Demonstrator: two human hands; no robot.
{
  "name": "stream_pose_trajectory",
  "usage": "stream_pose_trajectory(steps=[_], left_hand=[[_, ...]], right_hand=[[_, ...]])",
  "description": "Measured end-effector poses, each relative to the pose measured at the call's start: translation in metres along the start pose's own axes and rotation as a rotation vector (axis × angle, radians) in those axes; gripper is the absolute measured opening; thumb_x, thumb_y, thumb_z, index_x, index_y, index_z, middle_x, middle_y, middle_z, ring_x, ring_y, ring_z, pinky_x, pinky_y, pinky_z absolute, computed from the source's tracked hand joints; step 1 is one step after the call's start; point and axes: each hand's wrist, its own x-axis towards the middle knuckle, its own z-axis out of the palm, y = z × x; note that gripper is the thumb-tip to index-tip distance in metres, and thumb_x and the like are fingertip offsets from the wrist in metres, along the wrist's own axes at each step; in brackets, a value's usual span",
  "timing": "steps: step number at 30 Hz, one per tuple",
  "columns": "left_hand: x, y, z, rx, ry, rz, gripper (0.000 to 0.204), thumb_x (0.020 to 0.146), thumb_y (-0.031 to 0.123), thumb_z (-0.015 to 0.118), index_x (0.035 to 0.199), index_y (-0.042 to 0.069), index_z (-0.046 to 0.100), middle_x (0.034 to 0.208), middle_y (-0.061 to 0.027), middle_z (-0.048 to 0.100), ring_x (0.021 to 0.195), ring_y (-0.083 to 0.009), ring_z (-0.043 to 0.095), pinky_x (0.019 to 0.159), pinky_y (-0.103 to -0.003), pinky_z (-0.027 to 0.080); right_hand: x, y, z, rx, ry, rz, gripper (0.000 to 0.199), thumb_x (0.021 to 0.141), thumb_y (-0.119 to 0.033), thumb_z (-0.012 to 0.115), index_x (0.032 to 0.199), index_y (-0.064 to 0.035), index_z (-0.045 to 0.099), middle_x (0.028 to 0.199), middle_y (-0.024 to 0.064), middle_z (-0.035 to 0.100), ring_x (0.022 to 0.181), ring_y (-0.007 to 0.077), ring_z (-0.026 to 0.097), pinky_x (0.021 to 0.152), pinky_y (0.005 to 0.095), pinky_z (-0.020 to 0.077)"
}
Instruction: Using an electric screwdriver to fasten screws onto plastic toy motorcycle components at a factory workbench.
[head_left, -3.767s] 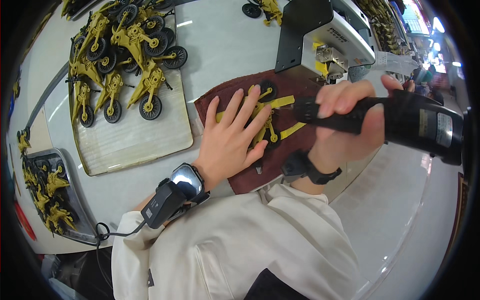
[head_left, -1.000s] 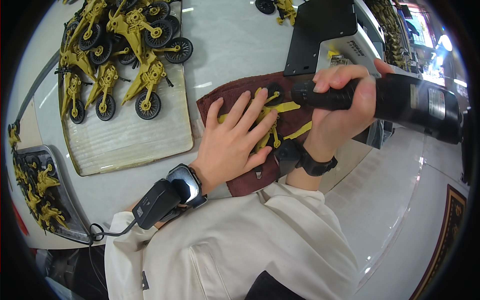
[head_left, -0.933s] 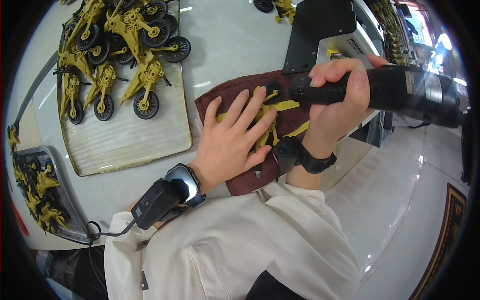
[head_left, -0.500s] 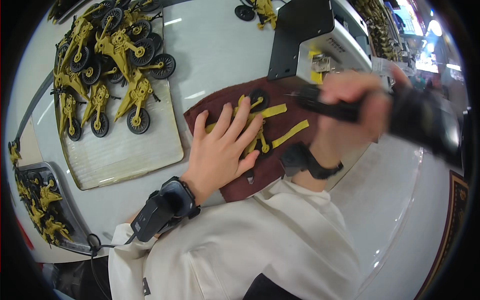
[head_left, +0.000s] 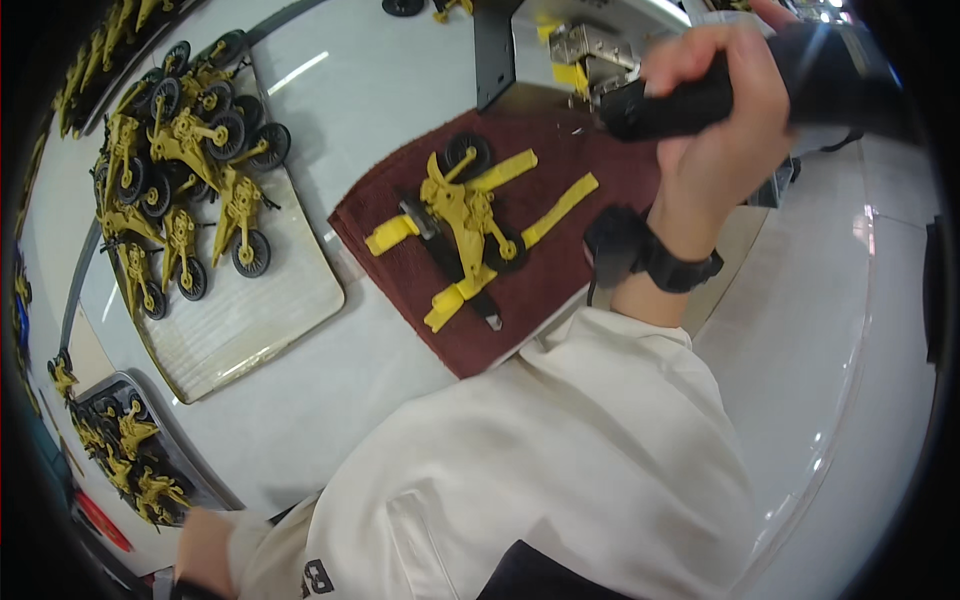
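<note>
My right hand [head_left: 735, 100] is wrapped round a black electric screwdriver [head_left: 660, 105], its tip end up against the metal mechanism [head_left: 595, 50] of a silver box-shaped machine. On a dark red cloth [head_left: 570, 245] lies a yellow toy motorcycle [head_left: 462, 215] with black wheels. It rests over a black bar-like holder [head_left: 438, 245], with strips of yellow tape [head_left: 562, 207] stuck around it. No hand touches the motorcycle. At the lower left only my left wrist shows, near a metal tray of parts; the left hand itself lies outside the picture.
A pale tray [head_left: 270, 320] at the left carries a heap of yellow motorcycles with black wheels. Below it, a metal tray [head_left: 205, 485] holds smaller yellow and black parts. The machine [head_left: 535, 60] stands at the cloth's far edge. More yellow pieces [head_left: 100, 65] lie at the far left.
My left hand has lifted off the motorcycle and swung to the lower left, out of view. My right hand has brought the screwdriver up to the machine. The view has shifted.
</note>
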Motion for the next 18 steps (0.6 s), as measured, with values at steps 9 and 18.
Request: stream_pose_trajectory(steps=[9, 18], left_hand=[[-0.017, -0.008, 0.010, 0.030, 0.024, 0.007, 0.047, 0.078, 0.030, 0.059, 0.118, 0.005, 0.054, 0.131, -0.0215, 0.043, 0.125, -0.0408, 0.035, 0.104, -0.058, 0.022], [-0.022, -0.008, 0.011, 0.025, 0.026, 0.017, 0.051, 0.076, 0.029, 0.061, 0.120, 0.006, 0.052, 0.132, -0.0211, 0.042, 0.126, -0.0397, 0.035, 0.104, -0.057, 0.022]], right_hand=[[-0.081, -0.025, -0.009, 0.029, -0.216, 0.109, 0.058, 0.089, -0.032, 0.051, 0.133, -0.0060, 0.023, 0.071, 0.0099, 0.052, 0.053, 0.0220, 0.050, 0.057, 0.0392, 0.0433], [-0.099, -0.026, -0.005, -0.014, -0.136, 0.114, 0.059, 0.087, -0.029, 0.051, 0.131, -0.0037, 0.023, 0.070, 0.0101, 0.051, 0.051, 0.0207, 0.049, 0.054, 0.0375, 0.0444]])
